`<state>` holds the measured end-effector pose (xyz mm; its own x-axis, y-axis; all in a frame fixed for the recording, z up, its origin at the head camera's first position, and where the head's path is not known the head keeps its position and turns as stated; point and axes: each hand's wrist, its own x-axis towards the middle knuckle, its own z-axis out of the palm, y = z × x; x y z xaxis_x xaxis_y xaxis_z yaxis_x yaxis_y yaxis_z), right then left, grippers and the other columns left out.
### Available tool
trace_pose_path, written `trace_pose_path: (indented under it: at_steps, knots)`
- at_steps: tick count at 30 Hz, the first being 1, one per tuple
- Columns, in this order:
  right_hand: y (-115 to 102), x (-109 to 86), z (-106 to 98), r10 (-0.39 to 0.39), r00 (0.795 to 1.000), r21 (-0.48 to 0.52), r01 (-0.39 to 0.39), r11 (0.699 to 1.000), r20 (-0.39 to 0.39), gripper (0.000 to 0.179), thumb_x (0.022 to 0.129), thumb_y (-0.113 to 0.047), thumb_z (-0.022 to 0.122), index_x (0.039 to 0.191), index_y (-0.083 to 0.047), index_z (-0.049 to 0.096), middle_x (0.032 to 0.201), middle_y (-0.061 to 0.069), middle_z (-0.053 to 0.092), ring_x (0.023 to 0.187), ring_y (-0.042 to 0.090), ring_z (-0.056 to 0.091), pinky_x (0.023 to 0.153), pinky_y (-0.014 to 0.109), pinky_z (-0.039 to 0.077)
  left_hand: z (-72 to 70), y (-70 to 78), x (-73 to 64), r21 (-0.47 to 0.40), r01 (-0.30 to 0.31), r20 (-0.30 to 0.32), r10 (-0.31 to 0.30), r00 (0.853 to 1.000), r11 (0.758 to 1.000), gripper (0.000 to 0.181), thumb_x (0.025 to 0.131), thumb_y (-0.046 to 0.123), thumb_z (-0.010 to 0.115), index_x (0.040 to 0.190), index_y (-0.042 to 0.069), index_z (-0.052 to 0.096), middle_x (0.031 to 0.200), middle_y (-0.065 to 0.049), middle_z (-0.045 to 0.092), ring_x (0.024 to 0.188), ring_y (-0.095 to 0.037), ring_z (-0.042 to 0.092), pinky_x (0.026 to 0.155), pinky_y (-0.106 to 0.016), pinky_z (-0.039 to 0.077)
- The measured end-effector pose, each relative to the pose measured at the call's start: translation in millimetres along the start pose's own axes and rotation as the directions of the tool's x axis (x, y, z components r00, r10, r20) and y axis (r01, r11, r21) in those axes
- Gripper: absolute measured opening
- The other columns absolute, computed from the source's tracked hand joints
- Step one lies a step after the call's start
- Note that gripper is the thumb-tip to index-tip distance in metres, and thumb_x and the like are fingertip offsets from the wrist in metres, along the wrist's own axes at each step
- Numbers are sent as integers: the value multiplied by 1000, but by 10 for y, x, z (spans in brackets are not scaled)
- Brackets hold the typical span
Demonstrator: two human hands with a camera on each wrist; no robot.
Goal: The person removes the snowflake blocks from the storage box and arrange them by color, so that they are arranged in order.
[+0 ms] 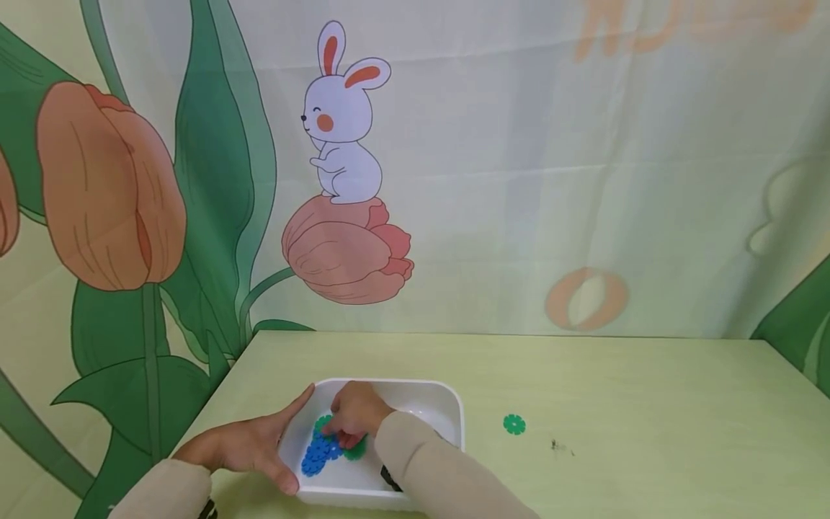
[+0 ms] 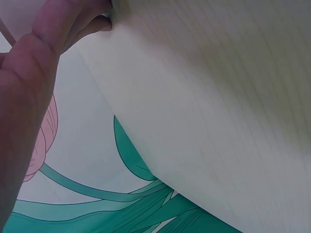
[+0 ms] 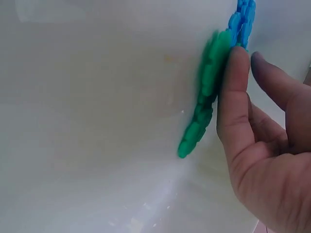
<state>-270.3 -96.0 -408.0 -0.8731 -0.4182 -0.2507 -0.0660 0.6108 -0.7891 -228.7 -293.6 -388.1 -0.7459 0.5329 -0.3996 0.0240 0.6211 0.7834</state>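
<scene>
A white plastic tub point(image 1: 363, 497) sits on the table. My left hand point(image 1: 249, 445) spans its left end, thumb near the front corner and a finger along the back corner. Inside the tub, my right hand point(image 1: 362, 411) reaches down among flat notched discs. Blue discs point(image 1: 315, 458) overlap in a row, with a green disc point(image 1: 322, 425) behind them and another green disc point(image 1: 355, 451) under the hand. In the right wrist view, the index finger lies against green discs point(image 3: 214, 68); the thumb tip stands slightly apart from it, near blue discs point(image 3: 242, 22).
A single green disc point(image 1: 514, 424) lies on the pale table point(image 1: 648, 432) right of the tub. Something black point(image 1: 389, 478) shows inside the tub, partly behind the right sleeve. Dark marks point(image 1: 558, 446) spot the table. A printed curtain point(image 1: 493, 180) hangs behind.
</scene>
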Motion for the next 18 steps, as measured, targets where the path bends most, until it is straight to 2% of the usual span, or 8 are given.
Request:
trace_pose_path:
  at_steps: [2,6,12,14,18]
  knots:
    - [10,4,5,-2,1000,-6,2,1000,-10,29,86,-10,80,106,9,70,61,9,63,52,19,64,53,27,54,4,5,6,-3,-11,5,11,1000,1000,137,76,47,86,157,9,-19,160,-25,8,139,-39,25,113,-61,19]
    - [32,20,18,-10,1000,-28,10,1000,-25,17,85,-9,80,85,4,70,57,8,62,49,18,63,51,25,52,17,19,29,-4,-18,8,18,1000,1000,137,76,48,85,157,9,-18,160,-25,9,139,-38,26,113,-61,20]
    - [11,24,22,20,1000,-98,-22,995,-20,27,86,-10,80,65,-1,64,53,7,61,47,16,62,49,23,50,20,26,45,-8,-19,6,19,1000,1000,138,75,46,87,157,10,-18,160,-24,9,138,-37,26,113,-59,21]
    - [-14,18,17,45,999,-81,-45,996,-7,29,87,-10,79,64,0,64,54,8,62,48,17,64,50,22,51,14,20,34,-9,-27,9,28,1000,1000,138,75,45,87,157,9,-18,160,-24,8,138,-37,25,112,-58,20]
    - [-51,-12,-14,84,995,27,-86,996,52,28,90,-8,75,65,3,65,58,10,64,49,17,64,52,23,53,-4,3,-14,-7,-31,10,31,999,999,139,75,46,87,156,8,-20,160,-24,9,136,-36,27,111,-56,22]
